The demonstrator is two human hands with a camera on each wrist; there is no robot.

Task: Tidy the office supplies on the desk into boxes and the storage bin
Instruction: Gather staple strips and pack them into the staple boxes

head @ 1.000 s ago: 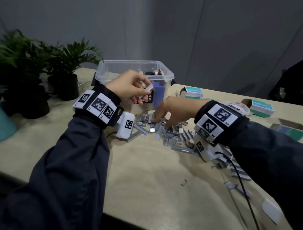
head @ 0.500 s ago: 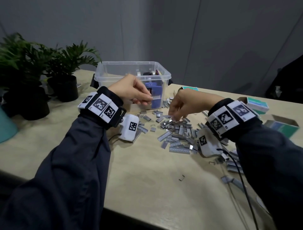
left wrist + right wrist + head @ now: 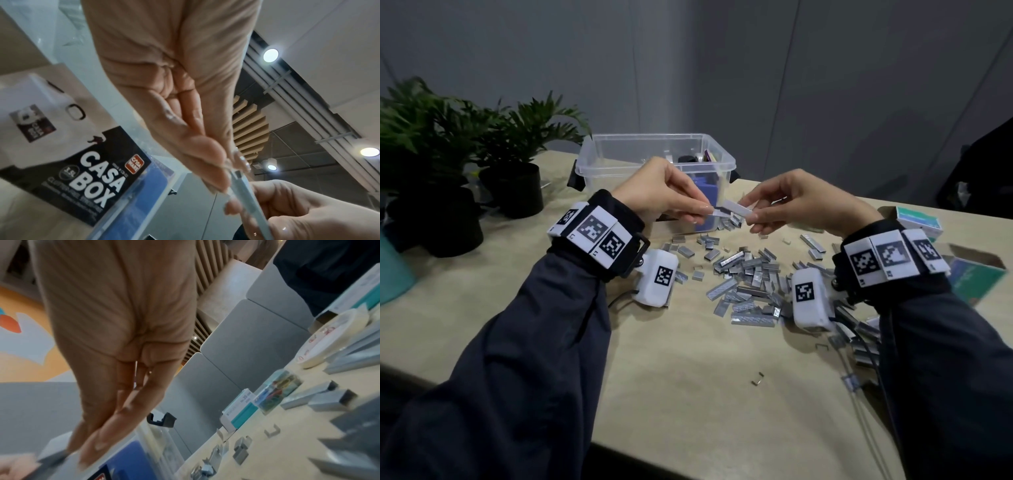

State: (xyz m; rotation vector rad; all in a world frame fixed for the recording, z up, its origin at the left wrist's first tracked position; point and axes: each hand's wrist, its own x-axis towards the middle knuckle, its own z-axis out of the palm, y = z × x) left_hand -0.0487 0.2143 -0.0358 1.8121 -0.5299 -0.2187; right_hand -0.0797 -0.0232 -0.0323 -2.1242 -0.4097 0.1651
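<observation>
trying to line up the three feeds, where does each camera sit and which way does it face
Head: on the person's head, looking forward and down at the desk; both sleeves and hands show.
Left wrist: under the left hand, looking up along the fingers toward the ceiling.
Right wrist: under the right hand, looking along the fingers across the desk.
Shared: head and left wrist both show the staple strip pinched by both hands; all three show the storage bin.

The head view looks down over both forearms at the desk (image 3: 688, 359), while each wrist view peers up close along its palm, all sharing the bin (image 3: 599, 154).
</observation>
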